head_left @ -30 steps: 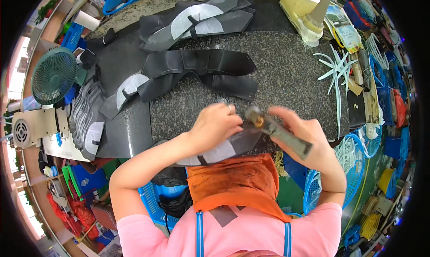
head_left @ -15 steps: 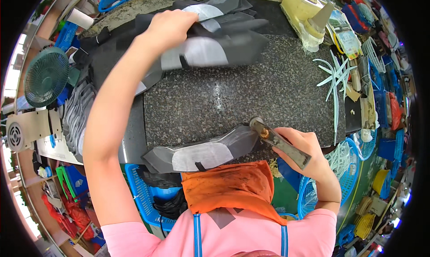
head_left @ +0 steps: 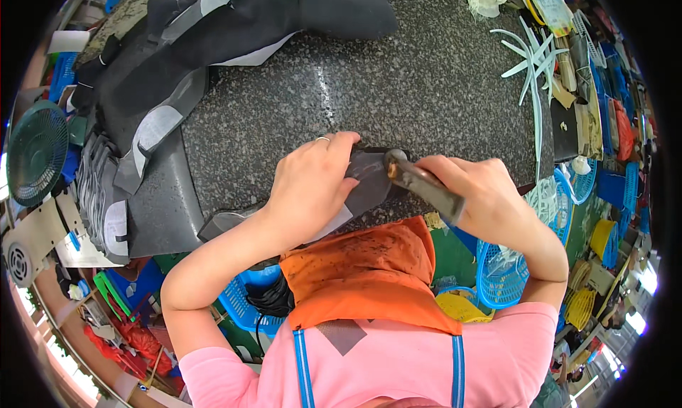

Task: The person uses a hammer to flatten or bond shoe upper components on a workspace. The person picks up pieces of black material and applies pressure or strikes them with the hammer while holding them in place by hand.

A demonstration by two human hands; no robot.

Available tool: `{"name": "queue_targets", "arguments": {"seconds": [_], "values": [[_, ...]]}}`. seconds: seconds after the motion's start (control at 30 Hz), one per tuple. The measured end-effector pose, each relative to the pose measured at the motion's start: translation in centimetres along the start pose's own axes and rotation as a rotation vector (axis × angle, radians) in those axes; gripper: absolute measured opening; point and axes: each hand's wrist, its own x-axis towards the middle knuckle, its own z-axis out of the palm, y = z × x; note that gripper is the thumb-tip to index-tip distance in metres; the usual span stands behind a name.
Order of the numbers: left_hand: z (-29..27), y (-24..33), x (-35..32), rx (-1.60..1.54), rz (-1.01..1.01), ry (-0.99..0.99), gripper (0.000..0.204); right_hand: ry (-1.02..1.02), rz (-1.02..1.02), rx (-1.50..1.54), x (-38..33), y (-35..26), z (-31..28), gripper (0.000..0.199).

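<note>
Right here at the near edge of the dark speckled stone slab (head_left: 270, 116), both hands are in on the work! The right hand (head_left: 483, 195) is wrapped around a short hammer (head_left: 426, 186), fingers closed on the handle, and the tool slants up and leftward so its round metal head sits at the right end of a curved dark grey piece (head_left: 371, 175). Head touching the piece or just above it? I can't tell from here. And look at the left hand (head_left: 309, 184), spread over the middle of that same piece, a ring on one finger, fingertips at the far edge, thumb bent in on top; whether those fingers pinch the material or only press it, I can't tell. The piece lies along the slab's near edge, just in front of the orange apron (head_left: 355, 273), with its left tip poking out beyond the left forearm. Up at the far left, there's a loose heap of black and grey pieces (head_left: 234, 31), overlapping, some with pale patches. Below that, a fanned stack of grey pieces (head_left: 99, 195) stands near a green fan (head_left: 37, 152). Over on the far right of the slab, pale green strips (head_left: 534, 63) cross in a tangle, well apart from both hands. And down below, a blue basket (head_left: 501, 280) sits beside the right forearm, while a black cord bundle (head_left: 273, 298) lies by the left side of the apron.
</note>
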Motion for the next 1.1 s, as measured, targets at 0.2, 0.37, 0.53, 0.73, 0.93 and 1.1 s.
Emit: {"name": "queue_targets", "arguments": {"seconds": [0.2, 0.37, 0.53, 0.73, 0.93, 1.1], "values": [[0.3, -0.6, -0.3, -0.205, -0.136, 0.024, 0.026, -0.054, 0.091, -0.048, 0.6, 0.1, 0.1, 0.018], [-1.3, -0.6, -0.8, 0.439, 0.341, 0.424, 0.029, -0.072, 0.122, -0.003, 0.6, 0.2, 0.1, 0.018], [-5.5, -6.5, 1.4, 0.575, 0.061, 0.233, 0.069, -0.042, 0.105, 0.036, 0.4, 0.5, -0.1, 0.016], [-13.7, -5.9, 7.6, 0.175, 0.145, -0.104, 0.026, -0.034, 0.112, 0.038, 0.2, 0.4, 0.3, 0.015], [-9.6, -9.0, 13.8, 1.11, 0.432, 0.497, 0.016, -0.033, 0.061, 0.021, 0.4, 0.3, 0.7, 0.018], [-5.9, -3.0, 7.7, 0.412, 0.335, 0.338, 0.014, -0.034, 0.104, 0.05, -0.3, 1.0, 0.7, 0.019]]}}
